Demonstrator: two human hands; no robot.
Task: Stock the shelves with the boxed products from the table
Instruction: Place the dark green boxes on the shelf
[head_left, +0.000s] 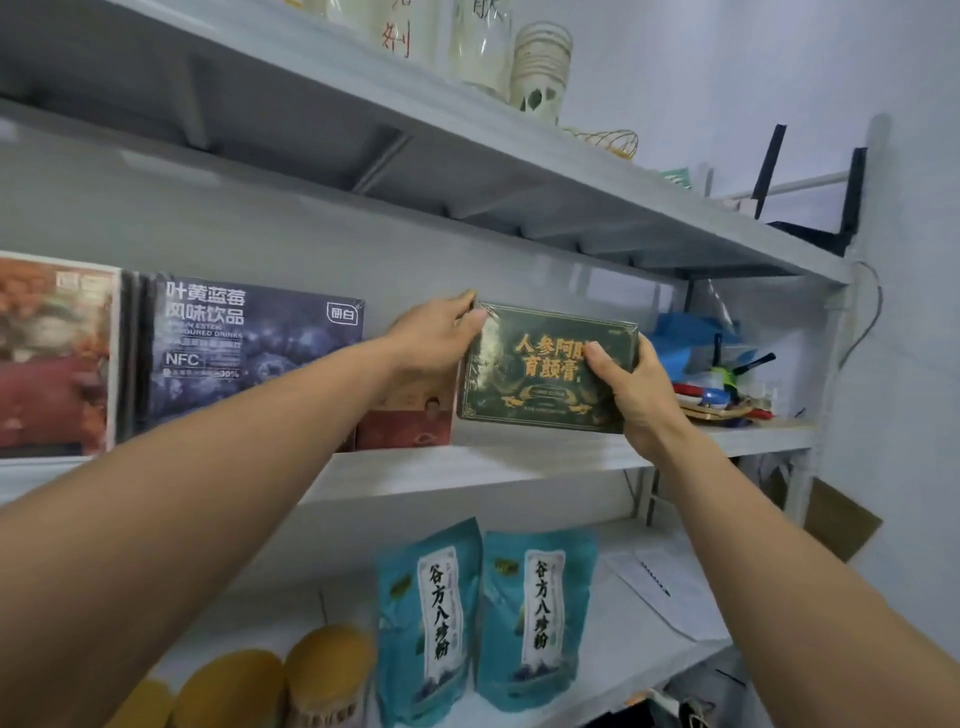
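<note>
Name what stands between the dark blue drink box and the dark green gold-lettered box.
A reddish-brown box, partly hidden behind the left hand gripping the dark green box; head view.

The person's two arms are bare along their whole visible length, sleeveless from the frame edge to the fingers. The left forearm (208, 467) fills the 8 o'clock corner, broad there and narrowing to the wrist and the left grip (436, 332). The right forearm (779, 545) comes from 4 o'clock, tapering likewise to the bare right grip (631, 387).
</note>
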